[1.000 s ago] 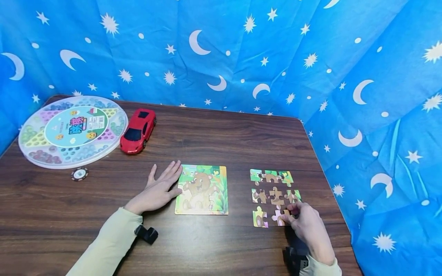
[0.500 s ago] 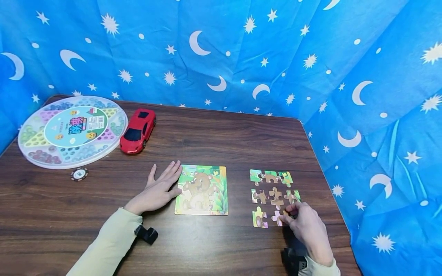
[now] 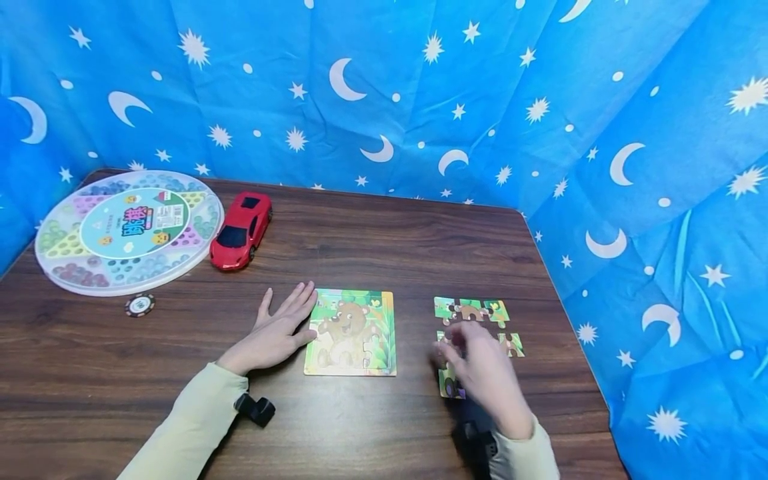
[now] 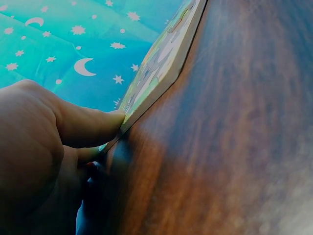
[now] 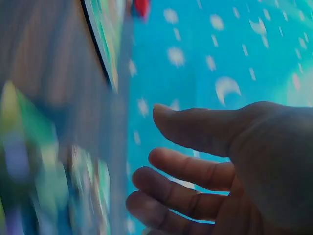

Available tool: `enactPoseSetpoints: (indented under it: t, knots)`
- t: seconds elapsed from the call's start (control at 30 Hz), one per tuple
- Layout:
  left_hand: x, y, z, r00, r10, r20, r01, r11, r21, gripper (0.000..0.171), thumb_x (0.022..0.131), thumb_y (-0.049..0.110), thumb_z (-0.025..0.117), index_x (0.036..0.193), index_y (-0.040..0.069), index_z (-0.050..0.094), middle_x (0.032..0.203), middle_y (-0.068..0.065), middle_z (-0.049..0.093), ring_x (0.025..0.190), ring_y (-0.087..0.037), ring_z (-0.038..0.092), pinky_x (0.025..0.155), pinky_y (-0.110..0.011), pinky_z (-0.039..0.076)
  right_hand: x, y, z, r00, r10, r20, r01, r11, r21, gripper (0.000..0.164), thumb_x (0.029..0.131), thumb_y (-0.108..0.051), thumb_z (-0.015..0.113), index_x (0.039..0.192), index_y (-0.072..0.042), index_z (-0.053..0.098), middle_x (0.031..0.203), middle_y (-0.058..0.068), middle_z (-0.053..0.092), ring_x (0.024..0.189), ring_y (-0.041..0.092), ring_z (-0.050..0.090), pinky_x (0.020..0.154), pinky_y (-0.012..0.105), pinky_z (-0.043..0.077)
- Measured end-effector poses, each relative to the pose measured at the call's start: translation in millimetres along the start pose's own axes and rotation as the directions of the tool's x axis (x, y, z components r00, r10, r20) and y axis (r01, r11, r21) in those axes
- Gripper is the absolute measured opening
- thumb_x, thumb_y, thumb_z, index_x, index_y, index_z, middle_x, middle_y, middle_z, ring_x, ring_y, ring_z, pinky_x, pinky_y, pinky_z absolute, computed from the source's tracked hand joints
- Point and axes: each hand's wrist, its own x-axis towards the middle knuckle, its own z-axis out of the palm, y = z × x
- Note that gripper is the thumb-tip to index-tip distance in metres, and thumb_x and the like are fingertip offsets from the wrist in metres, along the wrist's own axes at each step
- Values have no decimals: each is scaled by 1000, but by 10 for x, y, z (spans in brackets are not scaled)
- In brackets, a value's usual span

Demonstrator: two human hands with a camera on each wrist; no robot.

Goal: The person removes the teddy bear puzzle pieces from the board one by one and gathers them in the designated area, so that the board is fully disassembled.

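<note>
My left hand (image 3: 273, 337) lies with spread, straight fingers at the left side of a bear jigsaw board (image 3: 351, 333). In the left wrist view its thumb (image 4: 93, 127) touches the edge of the board (image 4: 156, 81). My right hand (image 3: 483, 377), blurred, hovers over loose jigsaw pieces (image 3: 471, 309) right of the board. From the right wrist, its fingers (image 5: 195, 169) look loosely bent, with a gap to the thumb and nothing held between. A lower-left piece (image 3: 449, 385) and a right-hand piece (image 3: 512, 345) show around it; the hand hides other pieces.
A red toy car (image 3: 241, 230) stands at the back left, beside a round Chinese checkers box (image 3: 57, 270) with marbles. A poker chip (image 3: 140, 305) lies in front of the box. Blue star-patterned cloth (image 3: 408, 67) hangs behind and right of the wooden table (image 3: 372, 233).
My right hand has moved left and away from me, from the lower-right jigsaw piece to above the middle pieces. Its fingers have parted. The left hand stays put.
</note>
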Motion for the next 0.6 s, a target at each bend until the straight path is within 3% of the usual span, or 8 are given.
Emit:
enactPoseSetpoints:
  t: [0.13,0.27,0.43,0.6]
  knots:
    - [-3,2,-3,1000,-2,1,2,1000,-1,72,98,35,55,153,3,22,162,-11,12,149,-28,6,108,-61,-16,63,-244,193,985,-163,59,164,986,-23,33,82,-31,79,104,-7,70,94,2,62,88,22,59,74,40,47]
    - [0,0,4,1000,-5,5,5,1000,-2,72,98,35,55,154,4,21,162,-10,11,149,-27,6,108,-61,-16,124,-421,337,956,-267,117,273,962,-32,46,80,-36,79,112,-6,69,95,2,57,86,22,53,71,38,43]
    - [-2,-3,17,1000,-4,3,4,1000,-2,72,98,35,56,154,3,22,162,-10,12,149,-28,6,108,-61,-16,189,-520,466,925,-342,169,352,936,-33,58,77,-40,79,121,-6,65,94,1,52,83,20,47,67,33,39]
    - [-5,-5,16,1000,-5,3,5,1000,3,72,98,34,56,154,3,22,162,-11,12,149,-28,6,108,-61,-16,235,-551,544,905,-374,204,393,918,-57,53,76,-38,80,118,-8,68,94,-1,53,83,19,47,65,32,39]
